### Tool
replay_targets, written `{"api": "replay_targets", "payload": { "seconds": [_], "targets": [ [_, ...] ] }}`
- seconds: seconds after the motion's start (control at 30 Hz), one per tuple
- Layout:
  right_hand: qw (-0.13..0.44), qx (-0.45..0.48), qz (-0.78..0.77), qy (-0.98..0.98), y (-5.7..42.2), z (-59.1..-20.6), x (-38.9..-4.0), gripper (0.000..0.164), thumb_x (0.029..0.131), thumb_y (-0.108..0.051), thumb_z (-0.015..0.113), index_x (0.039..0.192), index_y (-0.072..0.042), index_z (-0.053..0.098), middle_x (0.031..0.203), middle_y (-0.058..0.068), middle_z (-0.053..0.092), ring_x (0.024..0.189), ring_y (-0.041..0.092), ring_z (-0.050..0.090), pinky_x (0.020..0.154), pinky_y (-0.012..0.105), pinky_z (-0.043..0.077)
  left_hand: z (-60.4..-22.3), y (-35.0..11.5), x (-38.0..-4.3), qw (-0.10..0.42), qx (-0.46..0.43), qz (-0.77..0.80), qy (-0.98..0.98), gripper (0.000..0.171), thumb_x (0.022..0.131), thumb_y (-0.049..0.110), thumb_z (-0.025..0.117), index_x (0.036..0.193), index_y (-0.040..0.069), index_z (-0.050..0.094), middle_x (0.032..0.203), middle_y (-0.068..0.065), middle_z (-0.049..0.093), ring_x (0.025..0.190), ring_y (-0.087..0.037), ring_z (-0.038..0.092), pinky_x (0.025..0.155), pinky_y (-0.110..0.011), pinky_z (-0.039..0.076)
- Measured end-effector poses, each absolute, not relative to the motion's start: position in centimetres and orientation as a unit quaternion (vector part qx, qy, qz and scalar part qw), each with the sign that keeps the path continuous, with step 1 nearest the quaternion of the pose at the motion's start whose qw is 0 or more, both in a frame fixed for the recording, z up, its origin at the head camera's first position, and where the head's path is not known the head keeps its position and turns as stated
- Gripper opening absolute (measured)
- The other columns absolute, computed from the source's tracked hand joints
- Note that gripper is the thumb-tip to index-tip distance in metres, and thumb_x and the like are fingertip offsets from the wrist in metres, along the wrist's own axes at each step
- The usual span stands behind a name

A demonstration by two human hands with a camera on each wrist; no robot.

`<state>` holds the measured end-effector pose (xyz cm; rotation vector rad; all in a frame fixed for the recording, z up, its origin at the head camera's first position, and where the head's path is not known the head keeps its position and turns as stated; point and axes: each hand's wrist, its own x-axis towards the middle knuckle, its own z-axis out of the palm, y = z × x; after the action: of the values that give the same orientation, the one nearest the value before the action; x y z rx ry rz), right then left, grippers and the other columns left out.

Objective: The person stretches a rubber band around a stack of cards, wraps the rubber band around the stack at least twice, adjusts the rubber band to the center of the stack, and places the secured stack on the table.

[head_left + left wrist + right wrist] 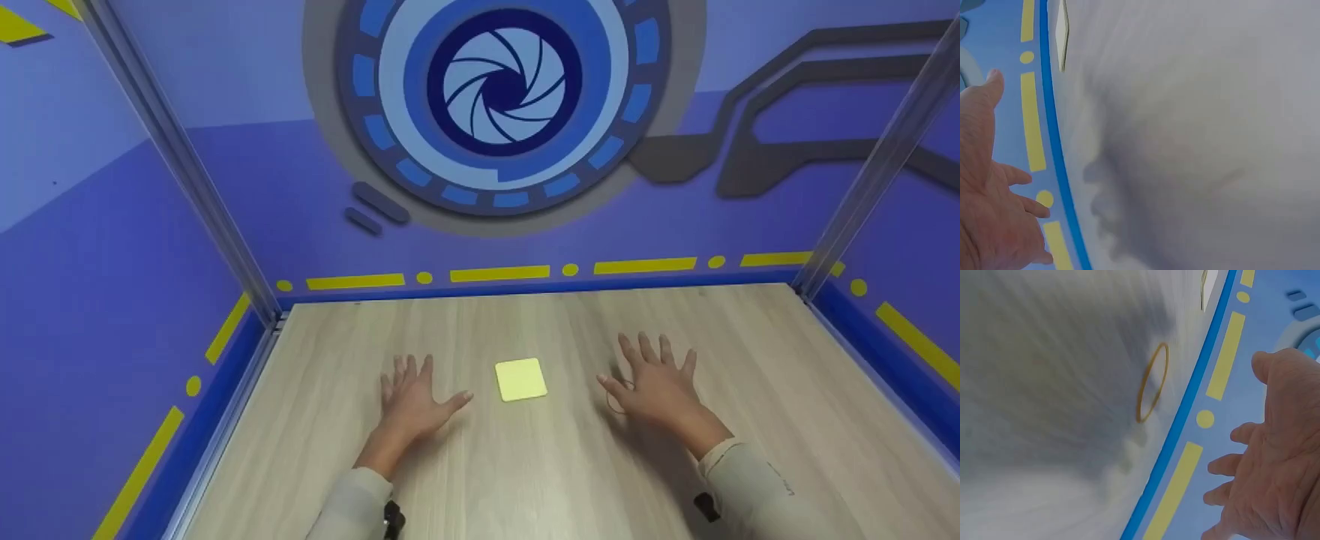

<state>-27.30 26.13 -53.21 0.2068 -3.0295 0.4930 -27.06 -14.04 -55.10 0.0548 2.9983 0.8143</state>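
Observation:
A pale yellow square pad [520,379] with rounded corners lies flat on the wooden table between the two hands. Its thin layered edge [1063,36] shows at the top of the left wrist view. To its left, my left hand [412,405] hovers palm down with fingers spread and holds nothing. On the other side, my right hand [661,386] is likewise spread above the table, holding nothing. A thin tan rubber band [1144,381] lies on the table below the right hand, which partly hides it in the head view.
Blue-purple panels with yellow dashes [499,274] enclose the wooden table [517,480] at the back and sides. Metal posts [180,157] stand at the rear corners. Dark devices [393,519] sit under the sleeves at both wrists.

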Motion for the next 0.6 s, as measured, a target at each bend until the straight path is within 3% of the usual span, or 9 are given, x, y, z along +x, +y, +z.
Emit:
{"api": "replay_targets", "payload": {
  "seconds": [0.2,0.4,0.6],
  "targets": [
    [0.014,0.074,0.168,-0.983,24.5,-53.7,-27.2,0.084,0.102,-0.053,0.065,0.167,-0.009,0.035,0.171,0.031,0.031,0.16,0.061,0.016,0.121,0.088,-0.001,-56.0,-11.4,-27.6,0.063,0.036,0.341,0.937,0.102,0.095,0.051,0.076,0.167,0.0,0.026,0.175,-0.028,0.025,0.166,-0.047,0.017,0.135,-0.065,0.018],
    [-0.012,0.091,0.187,-0.978,22.6,-53.7,-27.2,0.077,0.103,-0.046,0.067,0.163,-0.005,0.041,0.169,0.031,0.037,0.159,0.059,0.023,0.125,0.085,0.003,-56.7,-8.8,-28.6,0.058,0.058,0.372,0.924,0.098,0.092,0.042,0.082,0.164,-0.004,0.033,0.162,-0.029,0.043,0.154,-0.047,0.04,0.128,-0.06,0.037],
    [-0.013,0.1,0.22,-0.97,20.3,-54.3,-27.3,0.07,0.102,-0.039,0.071,0.155,0.002,0.05,0.157,0.032,0.052,0.15,0.053,0.045,0.125,0.071,0.035,-57.6,-6.8,-29.4,0.049,0.052,0.414,0.908,0.096,0.086,0.032,0.088,0.16,-0.006,0.039,0.153,-0.027,0.047,0.148,-0.042,0.045,0.127,-0.055,0.041]
  ]
}}
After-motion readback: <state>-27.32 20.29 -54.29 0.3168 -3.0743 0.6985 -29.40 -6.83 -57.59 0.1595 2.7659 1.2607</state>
